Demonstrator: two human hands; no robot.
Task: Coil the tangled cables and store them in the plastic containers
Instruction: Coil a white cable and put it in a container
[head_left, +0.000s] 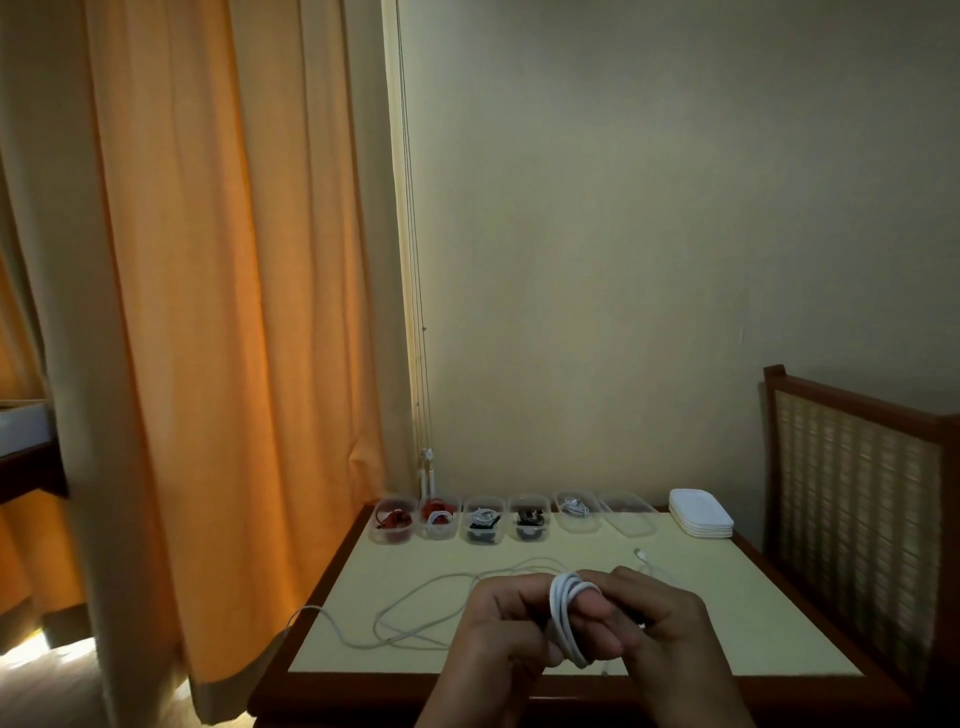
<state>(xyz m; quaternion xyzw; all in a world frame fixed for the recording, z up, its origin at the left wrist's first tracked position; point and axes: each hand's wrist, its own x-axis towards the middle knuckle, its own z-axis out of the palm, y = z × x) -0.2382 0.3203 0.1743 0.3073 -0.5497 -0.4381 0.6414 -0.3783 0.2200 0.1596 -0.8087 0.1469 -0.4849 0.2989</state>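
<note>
A white cable (415, 608) lies in loose loops on the pale table top (753, 623), one loop hanging past the left edge, its plug end (641, 555) resting to the right. Several turns of it form a coil (569, 618) wound round the fingers of my right hand (660, 623). My left hand (498, 623) grips the coil from the left side. A row of clear plastic containers stands along the far edge: two with red cables (393, 521), two with dark and white cables (484, 521), one with a white cable (575, 512), and one empty container (629, 514).
A stack of white lids (701, 513) sits at the back right of the table. An orange curtain (208, 312) hangs at the left, and a wooden chair back with a woven panel (857, 493) stands at the right. The table has a dark wooden rim (322, 571).
</note>
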